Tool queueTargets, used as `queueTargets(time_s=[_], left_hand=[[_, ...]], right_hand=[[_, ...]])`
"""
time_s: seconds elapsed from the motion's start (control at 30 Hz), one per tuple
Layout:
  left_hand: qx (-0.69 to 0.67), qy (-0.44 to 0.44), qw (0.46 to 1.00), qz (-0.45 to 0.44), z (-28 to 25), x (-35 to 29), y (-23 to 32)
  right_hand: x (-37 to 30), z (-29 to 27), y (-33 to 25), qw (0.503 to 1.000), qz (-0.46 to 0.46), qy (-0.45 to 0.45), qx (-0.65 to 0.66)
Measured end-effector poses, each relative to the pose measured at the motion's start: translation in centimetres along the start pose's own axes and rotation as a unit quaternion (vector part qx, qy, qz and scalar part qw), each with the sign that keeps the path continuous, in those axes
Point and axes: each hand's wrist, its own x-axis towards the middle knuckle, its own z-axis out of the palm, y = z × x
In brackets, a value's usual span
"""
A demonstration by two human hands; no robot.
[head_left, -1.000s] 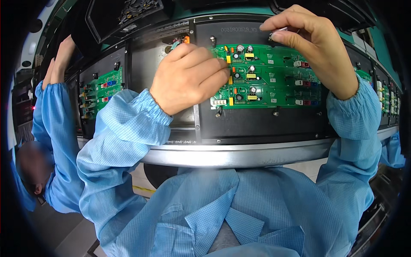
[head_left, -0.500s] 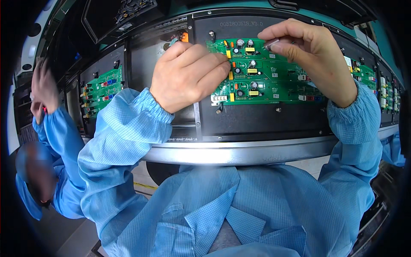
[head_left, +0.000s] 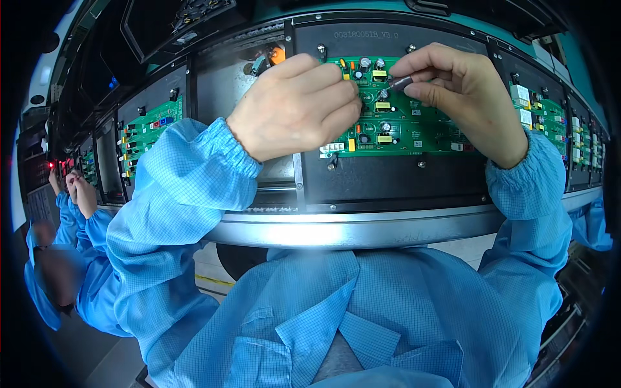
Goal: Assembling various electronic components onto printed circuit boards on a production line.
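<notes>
Before me lies a panel of green circuit boards (head_left: 369,142) in a black carrier (head_left: 388,184). Between the thumb and index finger of my right hand (head_left: 462,97) is a dark cylindrical capacitor (head_left: 400,83), tilted above the boards' upper middle part. It is close to a silver-topped capacitor (head_left: 383,95) and a yellow transformer (head_left: 383,105) on the middle board. My left hand (head_left: 297,107) covers the panel's left end with its fingers curled inward; its fingertips are hidden, and so is anything in them.
Left of my carrier, a metal tray section (head_left: 223,84) holds orange and teal parts. Other carriers with green boards stand at left (head_left: 145,139) and right (head_left: 543,110). A metal rail (head_left: 362,229) runs along the near edge. A co-worker (head_left: 61,265) sits at far left.
My right hand has brought the capacitor slightly left and down toward the middle board. My left hand has shifted a little right. The co-worker's hands have moved lower and together.
</notes>
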Motion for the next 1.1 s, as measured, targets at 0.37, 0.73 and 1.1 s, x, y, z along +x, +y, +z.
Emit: queueTargets(time_s=[0.37, 0.73, 1.1], left_hand=[[-0.159, 0.144, 0.893, -0.395, -4.6, -0.9, -10.9], [-0.126, -0.301, 0.794, -0.512, -1.1, 1.0, -17.1], [-0.118, -0.282, 0.82, -0.483, 2.7, 2.6, -16.5]], right_hand=[[-0.2, 0.3, 0.9, 0.978, -0.084, 0.026, -0.191], [-0.8, 0.3, 3.0, 0.91, -0.194, 0.038, -0.365], [-2.3, -3.0, 6.9, 0.925, -0.19, 0.006, -0.328]])
